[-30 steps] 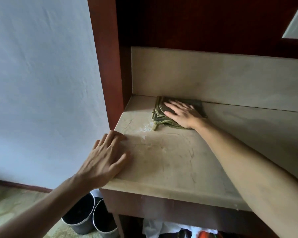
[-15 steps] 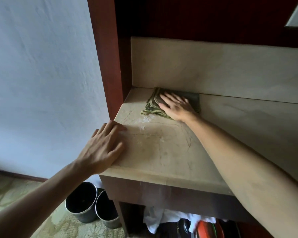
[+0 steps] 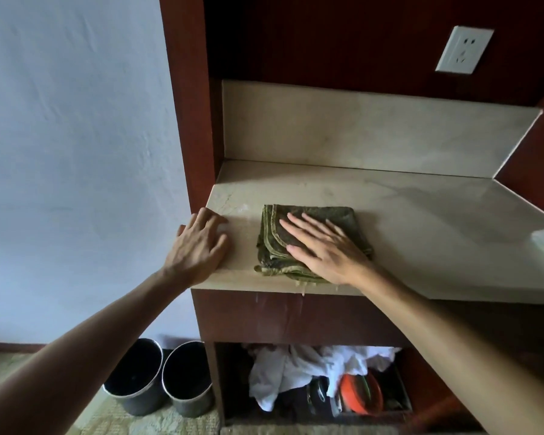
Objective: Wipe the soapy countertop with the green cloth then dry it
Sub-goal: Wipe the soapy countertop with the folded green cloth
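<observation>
The folded green cloth (image 3: 275,243) lies on the beige stone countertop (image 3: 421,233), close to its front edge. My right hand (image 3: 324,249) presses flat on top of the cloth, fingers spread and pointing to the back left. My left hand (image 3: 198,246) rests flat on the countertop's front left corner, holding nothing. A little white foam (image 3: 242,209) shows on the stone behind the left hand. Drops of water hang and run off the front edge under the cloth (image 3: 302,288).
A stone backsplash (image 3: 358,130) and red-brown wood panels enclose the counter at the back and sides. A white wall socket (image 3: 464,53) is at upper right. Two dark bins (image 3: 157,376) stand on the floor at left. The shelf below holds white cloth (image 3: 296,368) and an orange item (image 3: 360,392).
My right hand has dragged the cloth from the back wall toward the front edge. The left hand stayed at the front left corner. The view has pulled back and up.
</observation>
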